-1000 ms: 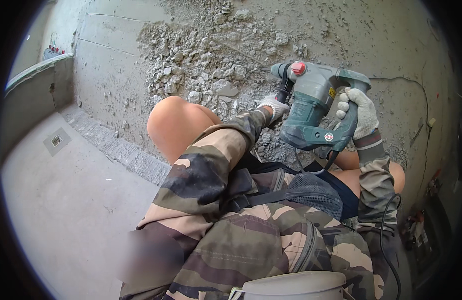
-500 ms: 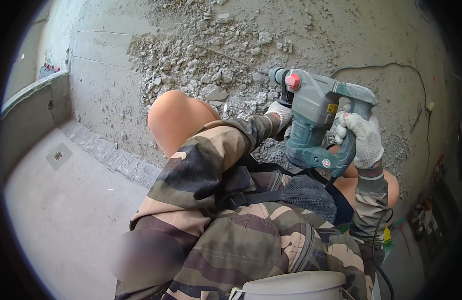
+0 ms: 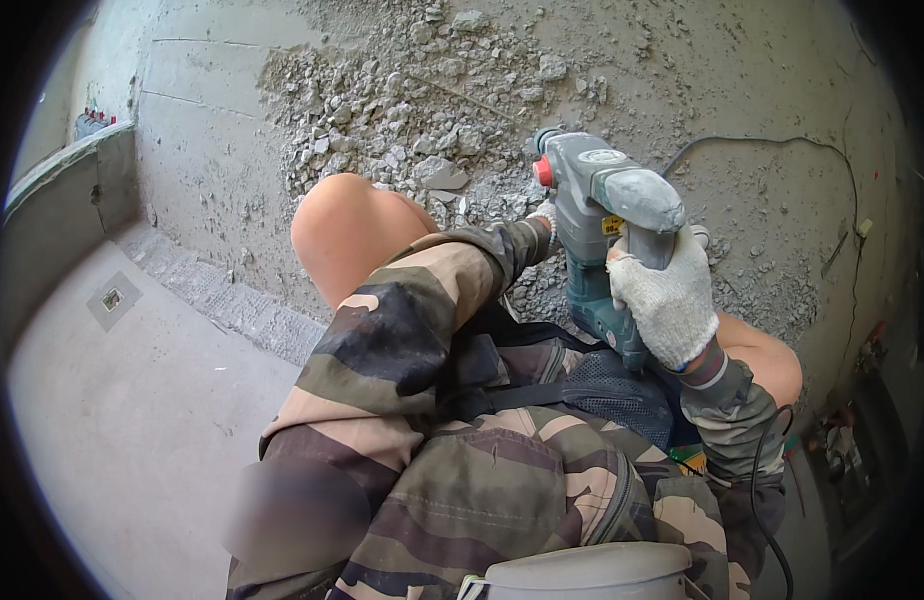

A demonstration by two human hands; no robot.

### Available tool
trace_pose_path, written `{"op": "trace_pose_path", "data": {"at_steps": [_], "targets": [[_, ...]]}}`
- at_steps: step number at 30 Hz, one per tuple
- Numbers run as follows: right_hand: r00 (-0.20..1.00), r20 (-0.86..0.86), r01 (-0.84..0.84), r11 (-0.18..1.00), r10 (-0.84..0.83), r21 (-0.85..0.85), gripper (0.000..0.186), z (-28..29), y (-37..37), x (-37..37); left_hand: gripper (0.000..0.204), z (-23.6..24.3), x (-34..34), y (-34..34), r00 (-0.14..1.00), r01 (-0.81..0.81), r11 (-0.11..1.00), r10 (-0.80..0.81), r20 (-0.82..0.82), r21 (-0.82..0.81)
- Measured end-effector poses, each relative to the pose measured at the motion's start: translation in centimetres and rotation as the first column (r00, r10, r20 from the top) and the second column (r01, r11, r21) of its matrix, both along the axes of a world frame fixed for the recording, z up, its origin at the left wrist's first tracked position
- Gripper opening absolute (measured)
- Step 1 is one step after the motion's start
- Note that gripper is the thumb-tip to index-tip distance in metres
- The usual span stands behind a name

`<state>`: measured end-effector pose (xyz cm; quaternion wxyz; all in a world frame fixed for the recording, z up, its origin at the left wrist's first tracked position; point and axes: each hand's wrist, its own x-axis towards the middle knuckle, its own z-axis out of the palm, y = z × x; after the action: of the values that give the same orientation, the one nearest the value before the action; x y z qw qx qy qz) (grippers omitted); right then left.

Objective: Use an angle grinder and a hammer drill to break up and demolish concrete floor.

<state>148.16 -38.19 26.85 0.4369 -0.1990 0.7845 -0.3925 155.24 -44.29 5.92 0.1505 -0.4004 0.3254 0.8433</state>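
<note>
Right of centre, the power tool had a teal and grey casing that looked like hard plastic, matt and filmed with dust, with a smooth red knob. The right hand wore a white knitted glove, matt and fuzzy; the little that showed of the left hand had the same knit. Camouflage cloth, matt and creased, made up the jacket, and dark mesh covered a pouch. Rubble at upper centre was rough, jagged and chalky. The slab at lower left looked smooth and matt.
</note>
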Motion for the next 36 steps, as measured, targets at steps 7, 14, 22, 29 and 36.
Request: {"op": "trace_pose_path", "data": {"at_steps": [7,14,22,29,36], "targets": [[0.870,0.364,0.337,0.940,-0.334,0.056,0.013,-0.1,0.6,-3.4,0.030,-1.1,1.0,-0.4,0.990,0.141,0.985,-0.141,0.006,-0.095],[0.697,0.514,0.532,0.841,-0.500,0.099,0.016,-2.3,4.3,-6.0,0.025,-4.9,0.3,0.2,0.862,0.507,0.791,-0.457,0.220,-0.342],[0.281,0.756,0.724,0.648,-0.591,0.237,0.008,-8.3,10.0,-10.1,0.024,-2.3,-1.2,-1.4,0.829,0.528,0.806,-0.421,0.369,-0.266],[-0.047,0.814,0.760,0.508,-0.579,0.405,0.006,-15.6,15.5,-10.4,0.027,-2.4,-2.0,-2.5,0.507,0.854,0.493,-0.718,0.476,-0.167],[-0.272,0.886,0.780,0.453,-0.376,0.432,0.007,-21.6,13.6,-3.4,0.051,-3.7,1.1,-7.8,0.462,0.878,0.206,-0.606,0.648,-0.432]]}}
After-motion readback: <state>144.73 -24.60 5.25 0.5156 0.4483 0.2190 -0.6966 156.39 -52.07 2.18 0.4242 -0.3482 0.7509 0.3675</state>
